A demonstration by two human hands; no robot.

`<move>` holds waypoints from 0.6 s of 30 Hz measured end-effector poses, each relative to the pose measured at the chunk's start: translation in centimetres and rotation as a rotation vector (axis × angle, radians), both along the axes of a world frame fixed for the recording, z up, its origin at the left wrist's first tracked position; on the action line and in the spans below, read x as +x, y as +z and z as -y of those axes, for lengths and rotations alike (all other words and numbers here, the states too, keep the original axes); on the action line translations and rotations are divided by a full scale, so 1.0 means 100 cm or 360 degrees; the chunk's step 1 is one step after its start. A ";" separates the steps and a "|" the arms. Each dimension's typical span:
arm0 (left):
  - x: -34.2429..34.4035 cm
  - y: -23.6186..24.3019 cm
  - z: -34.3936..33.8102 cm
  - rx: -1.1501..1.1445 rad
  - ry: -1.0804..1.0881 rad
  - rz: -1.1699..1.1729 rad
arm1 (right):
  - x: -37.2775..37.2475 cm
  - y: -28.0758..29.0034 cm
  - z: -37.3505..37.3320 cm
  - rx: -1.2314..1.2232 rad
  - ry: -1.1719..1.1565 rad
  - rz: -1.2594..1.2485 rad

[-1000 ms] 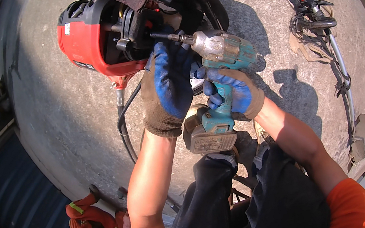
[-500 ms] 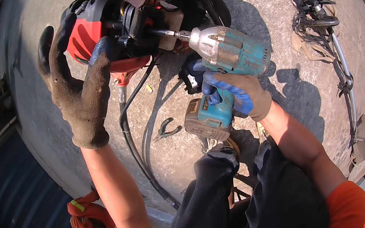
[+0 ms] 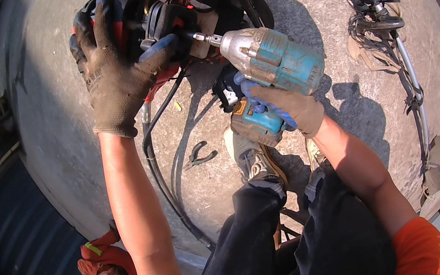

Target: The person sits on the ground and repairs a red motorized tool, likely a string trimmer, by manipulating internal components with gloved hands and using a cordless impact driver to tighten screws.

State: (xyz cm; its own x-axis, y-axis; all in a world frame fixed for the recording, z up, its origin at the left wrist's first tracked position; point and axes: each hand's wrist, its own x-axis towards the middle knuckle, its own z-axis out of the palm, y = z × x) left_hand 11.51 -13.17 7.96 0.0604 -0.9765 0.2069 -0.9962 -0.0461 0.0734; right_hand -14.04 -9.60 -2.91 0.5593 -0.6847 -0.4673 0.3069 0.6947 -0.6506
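A teal cordless impact wrench [image 3: 283,62] is in my right hand [image 3: 295,106], whose blue-and-brown gloved fingers wrap its grip. Its silver nose points left, and the long socket bit [image 3: 206,38] reaches into the red-and-black engine unit [image 3: 132,8]. Where the bit ends inside the engine is hard to see. My left hand [image 3: 117,76], in a worn brown glove with dark fingertips, lies over the engine's left side. Its fingers are spread and its thumb stretches toward the bit.
Small pliers [image 3: 200,154] lie on the concrete below a black cable [image 3: 149,148]. A black part with a silver plate [image 3: 229,93] sits beside the wrench. At right lies a metal pole [image 3: 410,69] with a handle and wrapped cords. A person in orange [image 3: 108,268] is at lower left.
My left hand has come down and right from the air onto the engine. The wrench has shifted slightly left, and its battery end has swung right and up.
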 end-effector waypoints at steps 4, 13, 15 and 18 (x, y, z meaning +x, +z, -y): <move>0.002 0.000 -0.001 0.0006 0.0049 -0.0039 | 0.000 0.003 0.001 -0.0029 0.0003 0.0004; -0.001 0.000 -0.001 -0.0017 0.0045 -0.0025 | -0.004 -0.001 0.007 -0.0008 0.0088 0.0027; 0.000 -0.001 0.000 -0.0012 0.0048 -0.0038 | -0.003 -0.003 0.007 -0.0008 0.0106 0.0014; -0.002 0.000 0.002 -0.0015 0.0050 -0.0010 | -0.003 -0.006 0.008 -0.0013 0.0117 -0.0002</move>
State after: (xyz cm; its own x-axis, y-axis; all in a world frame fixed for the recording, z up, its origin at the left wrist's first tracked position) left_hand 11.31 -13.32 7.92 0.0926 -0.9721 0.2154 -0.9938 -0.0769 0.0802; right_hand -14.29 -10.37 -3.53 0.6075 -0.6456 -0.4627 0.2543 0.7100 -0.6567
